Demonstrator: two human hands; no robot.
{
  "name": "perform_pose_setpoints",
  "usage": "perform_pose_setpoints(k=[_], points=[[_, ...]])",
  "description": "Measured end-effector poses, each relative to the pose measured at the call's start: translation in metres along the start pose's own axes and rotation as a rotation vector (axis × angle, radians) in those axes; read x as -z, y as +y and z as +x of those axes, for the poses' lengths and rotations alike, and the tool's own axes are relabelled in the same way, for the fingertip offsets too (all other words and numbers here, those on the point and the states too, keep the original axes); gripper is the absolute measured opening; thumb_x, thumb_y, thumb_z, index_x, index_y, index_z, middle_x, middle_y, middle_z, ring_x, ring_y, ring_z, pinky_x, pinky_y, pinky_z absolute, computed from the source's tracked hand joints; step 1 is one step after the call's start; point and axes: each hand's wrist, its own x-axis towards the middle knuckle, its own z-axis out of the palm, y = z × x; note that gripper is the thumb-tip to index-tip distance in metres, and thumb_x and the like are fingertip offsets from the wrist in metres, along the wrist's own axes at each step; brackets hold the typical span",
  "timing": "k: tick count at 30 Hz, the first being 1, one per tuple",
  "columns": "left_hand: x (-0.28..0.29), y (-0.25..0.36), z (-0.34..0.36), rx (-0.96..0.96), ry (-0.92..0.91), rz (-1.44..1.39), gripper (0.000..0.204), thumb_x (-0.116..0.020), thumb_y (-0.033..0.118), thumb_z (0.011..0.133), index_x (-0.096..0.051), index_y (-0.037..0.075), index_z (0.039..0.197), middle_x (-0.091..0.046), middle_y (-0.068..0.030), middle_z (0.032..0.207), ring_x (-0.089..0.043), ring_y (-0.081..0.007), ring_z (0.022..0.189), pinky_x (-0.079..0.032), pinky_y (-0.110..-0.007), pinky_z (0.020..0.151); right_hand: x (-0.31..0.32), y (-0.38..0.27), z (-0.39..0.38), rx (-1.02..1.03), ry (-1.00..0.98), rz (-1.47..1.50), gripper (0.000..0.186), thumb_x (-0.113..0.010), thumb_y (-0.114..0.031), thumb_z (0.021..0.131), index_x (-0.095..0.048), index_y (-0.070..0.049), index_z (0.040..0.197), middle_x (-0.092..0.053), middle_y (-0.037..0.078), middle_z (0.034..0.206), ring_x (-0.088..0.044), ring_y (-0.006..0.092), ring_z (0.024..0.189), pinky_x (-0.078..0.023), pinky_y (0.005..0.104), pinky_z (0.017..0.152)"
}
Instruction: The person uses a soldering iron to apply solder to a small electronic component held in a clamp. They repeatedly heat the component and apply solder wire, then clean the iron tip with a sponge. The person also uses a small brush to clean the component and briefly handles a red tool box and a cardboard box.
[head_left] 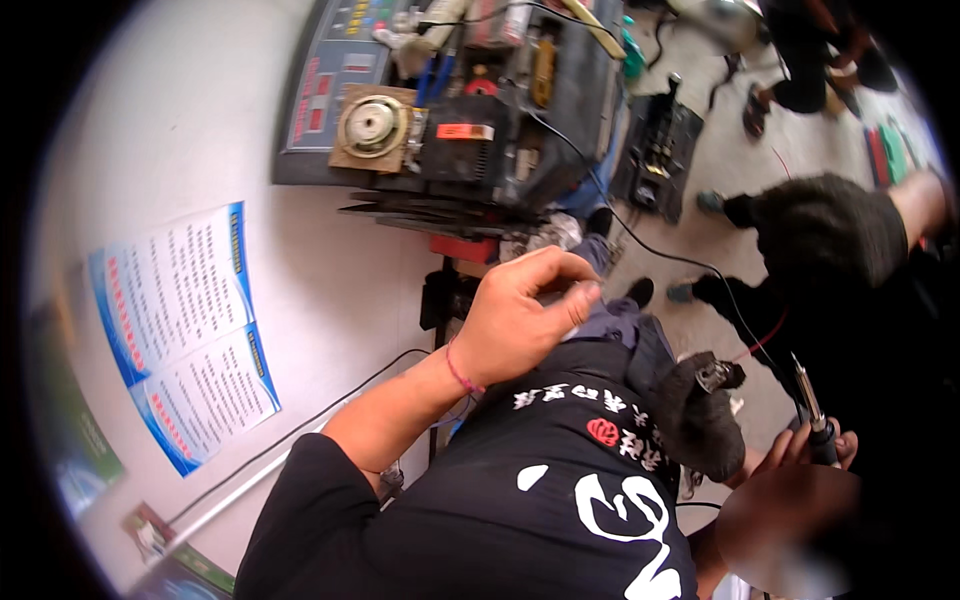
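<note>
Right hand, four o'clock, is holding a soldering iron, its tip touching nothing yet; left hand, dial centre, is showing a narrow grip, contents unclear.

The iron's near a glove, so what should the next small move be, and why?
Probably ease the soldering iron slightly toward the picture's right: its bare metal tip points up near the gloved hand, which seems to hold a small metal part.
</note>
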Motion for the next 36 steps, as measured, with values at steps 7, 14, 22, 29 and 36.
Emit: perform_pose_setpoints(k=[7, 14, 22, 29, 36], points=[[0.048, -0.044, -0.009, 0.116, 0.337, -0.172, 0.013, -0.067, 0.011, 0.097, -0.067, -0.001, 0.102, -0.066, -0.0022, 0.085, -0.064, -0.0089, 0.076, -0.053, -0.024, 0.069, -0.033, -0.011, 0.004, -0.039, -0.005, 0.049, 0.031, -0.058, -0.029, 0.089, -0.046, -0.005, 0.104, -0.049, 0.007, 0.084, -0.048, 0.0097, 0.047, -0.039, 0.0224, 0.040], [0.038, -0.054, 0.004, 0.129, 0.210, -0.245, 0.016, -0.066, 0.014, 0.099, -0.065, -0.001, 0.104, -0.065, -0.0043, 0.083, -0.064, -0.0126, 0.078, -0.053, -0.027, 0.074, 0.003, -0.017, 0.014, -0.031, -0.075, 0.052, 0.023, -0.056, -0.023, 0.087, -0.050, -0.005, 0.101, -0.049, 0.006, 0.078, -0.043, 0.0117, 0.048, -0.038, 0.0253, 0.043], [0.023, -0.049, 0.009, 0.128, 0.126, -0.262, 0.017, -0.068, 0.013, 0.097, -0.065, -0.003, 0.104, -0.067, -0.0028, 0.087, -0.063, -0.0087, 0.076, -0.052, -0.024, 0.070, -0.012, -0.007, -0.009, 0.171, -0.104, 0.067, 0.026, -0.058, -0.026, 0.088, -0.055, -0.003, 0.100, -0.049, 0.007, 0.078, -0.041, 0.0109, 0.046, -0.034, 0.0235, 0.040], [-0.009, -0.022, -0.009, 0.063, 0.058, -0.188, 0.015, -0.067, 0.013, 0.098, -0.065, -0.002, 0.102, -0.066, -0.0030, 0.085, -0.064, -0.0105, 0.078, -0.053, -0.026, 0.072, -0.045, 0.003, -0.008, 0.051, -0.301, 0.259, 0.023, -0.063, -0.015, 0.083, -0.048, -0.005, 0.097, -0.051, 0.010, 0.076, -0.046, 0.0135, 0.051, -0.041, 0.0276, 0.043], [-0.039, -0.012, -0.052, 0.068, 0.054, -0.141, 0.015, -0.068, 0.012, 0.097, -0.065, -0.002, 0.102, -0.067, -0.0025, 0.087, -0.064, -0.0088, 0.080, -0.053, -0.024, 0.074, -0.052, 0.006, -0.017, 0.000, -0.302, 0.218, 0.026, -0.062, -0.016, 0.087, -0.045, -0.005, 0.102, -0.048, 0.011, 0.076, -0.046, 0.0137, 0.051, -0.041, 0.0274, 0.044]])
